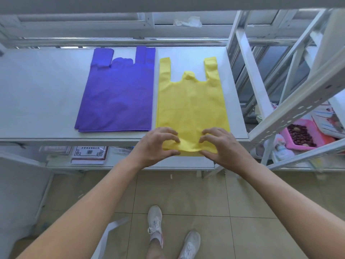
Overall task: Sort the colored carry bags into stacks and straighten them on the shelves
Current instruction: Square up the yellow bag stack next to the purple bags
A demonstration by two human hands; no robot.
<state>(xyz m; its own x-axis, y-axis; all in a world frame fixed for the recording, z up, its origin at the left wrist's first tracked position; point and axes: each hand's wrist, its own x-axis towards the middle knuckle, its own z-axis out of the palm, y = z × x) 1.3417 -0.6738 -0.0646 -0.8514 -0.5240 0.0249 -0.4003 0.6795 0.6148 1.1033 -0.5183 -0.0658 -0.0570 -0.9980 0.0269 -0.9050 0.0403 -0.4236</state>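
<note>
A yellow carry bag (192,103) lies flat on the white shelf (37,101), handles pointing away, its bottom edge hanging over the shelf's front rim. My left hand (156,144) pinches that bottom edge at its left side, thumb below and fingers on top. At the right side of the same edge, my right hand (220,144) pinches it the same way. A purple carry bag stack (117,94) lies flat just left of the yellow one, with several layers showing at its lower left corner.
A slanted white perforated rack beam (291,109) crosses at the right. Behind it sits a pink basket (300,135) of dark red fruit. A lower shelf holds a printed booklet (89,154). My shoes stand on the tiled floor (186,193).
</note>
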